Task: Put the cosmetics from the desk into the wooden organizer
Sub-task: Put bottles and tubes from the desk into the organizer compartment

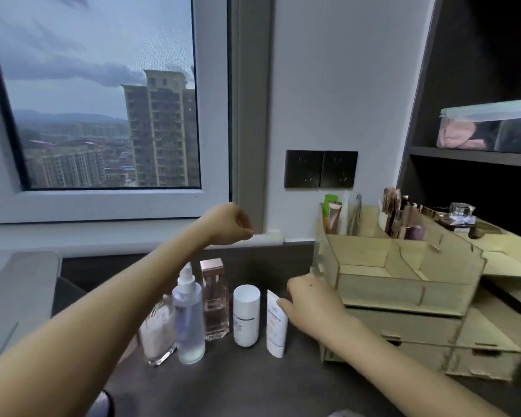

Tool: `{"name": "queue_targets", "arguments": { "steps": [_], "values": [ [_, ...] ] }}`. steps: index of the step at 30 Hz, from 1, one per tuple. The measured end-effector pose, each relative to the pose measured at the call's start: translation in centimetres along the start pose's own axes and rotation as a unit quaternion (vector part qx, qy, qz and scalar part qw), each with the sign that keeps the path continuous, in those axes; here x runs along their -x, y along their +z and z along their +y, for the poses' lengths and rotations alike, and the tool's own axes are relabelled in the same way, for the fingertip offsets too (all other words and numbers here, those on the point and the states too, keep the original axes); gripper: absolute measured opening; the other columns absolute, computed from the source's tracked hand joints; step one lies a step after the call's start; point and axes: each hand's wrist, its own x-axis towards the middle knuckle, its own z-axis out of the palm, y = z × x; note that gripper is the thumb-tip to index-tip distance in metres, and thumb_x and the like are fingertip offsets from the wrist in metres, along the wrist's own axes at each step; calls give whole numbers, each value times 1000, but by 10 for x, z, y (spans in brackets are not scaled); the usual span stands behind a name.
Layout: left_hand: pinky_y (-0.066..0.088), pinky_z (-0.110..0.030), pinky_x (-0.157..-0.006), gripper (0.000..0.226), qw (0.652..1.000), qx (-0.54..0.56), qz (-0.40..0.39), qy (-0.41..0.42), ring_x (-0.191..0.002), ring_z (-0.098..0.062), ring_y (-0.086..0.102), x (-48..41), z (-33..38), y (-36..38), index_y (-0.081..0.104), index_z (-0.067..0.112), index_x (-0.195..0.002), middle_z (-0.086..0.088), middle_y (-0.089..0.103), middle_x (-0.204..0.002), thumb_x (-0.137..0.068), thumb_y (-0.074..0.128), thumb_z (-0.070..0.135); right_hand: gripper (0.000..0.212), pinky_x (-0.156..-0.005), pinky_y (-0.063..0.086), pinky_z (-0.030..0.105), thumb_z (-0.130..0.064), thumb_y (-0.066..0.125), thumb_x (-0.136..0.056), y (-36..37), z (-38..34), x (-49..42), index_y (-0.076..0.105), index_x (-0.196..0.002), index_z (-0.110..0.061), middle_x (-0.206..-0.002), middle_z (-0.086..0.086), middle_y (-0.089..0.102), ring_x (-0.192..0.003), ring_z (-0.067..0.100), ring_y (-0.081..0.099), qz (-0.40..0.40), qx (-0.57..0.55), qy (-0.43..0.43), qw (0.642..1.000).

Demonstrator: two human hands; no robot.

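Counter (253, 386), dark, as I see it from the head camera:

1. Row of five cosmetics standing left of centre, close together, from the left: rounded glass bottle (158, 332), clear spray bottle (188, 320), square pink bottle (214, 299), white bottle (246, 316), white tube (275, 326) standing on its cap. A band of dark counter lies behind the row up to the wall, and a wider band in front of it.
2. Wooden organizer (403, 266), at the right, its left wall near the tube. The low front tray shows only its wooden floor. The rear slots hold upright tubes and lipsticks. Drawers sit beneath.
3. Right hand (310, 305), filling the gap between tube and organizer. Its thumb touches the tube's upper right edge. The fingers are hidden behind the hand, so I cannot tell whether they grasp.
4. Left hand (229, 224), raised above and behind the row, before the window sill, fingers clenched on nothing.
5. Wall sockets (321, 169), above the organizer's left end.
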Motion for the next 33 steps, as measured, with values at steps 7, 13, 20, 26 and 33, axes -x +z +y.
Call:
{"name": "queue_targets", "arguments": {
  "steps": [7,13,20,26,33],
  "values": [
    [44,-28,-73,26,993,-94,-5,-64,-87,-23,59,48,-38,-7,69,8,-99,-10,68,-106,-82,63,27,13,-65,40,31,-7,47,-88,33,-2,-9,53,-76,-9,-94,14,66,-92,32,62,29,-55,56,996],
    [46,-27,-78,24,998,-57,37,-3,-91,-18,63,51,-16,-13,69,14,-100,-4,69,-108,-83,61,28,20,-60,47,31,-12,51,-85,-34,8,15,65,-75,-4,-76,8,66,-73,22,61,160,-134,42,977],
    [50,-26,-81,18,992,51,62,100,-83,-12,61,26,46,10,71,16,-95,2,69,-95,-84,60,25,19,-55,38,29,-8,55,-81,-146,82,19,66,-69,2,-67,15,65,-64,29,57,413,-98,136,895],
    [48,-24,-81,17,985,98,40,136,-87,-12,61,-3,79,37,70,16,-95,0,70,-102,-86,57,22,33,-53,34,26,2,46,-84,-136,119,-53,41,-52,-4,-70,17,52,-74,35,57,328,-25,188,925],
    [39,-18,-75,19,984,92,43,146,-86,-6,54,-30,77,50,69,16,-99,2,67,-107,-88,55,24,15,-67,42,30,6,46,-87,-105,131,-102,60,-83,4,-96,19,62,-95,36,60,227,2,218,949]
  ]
}}
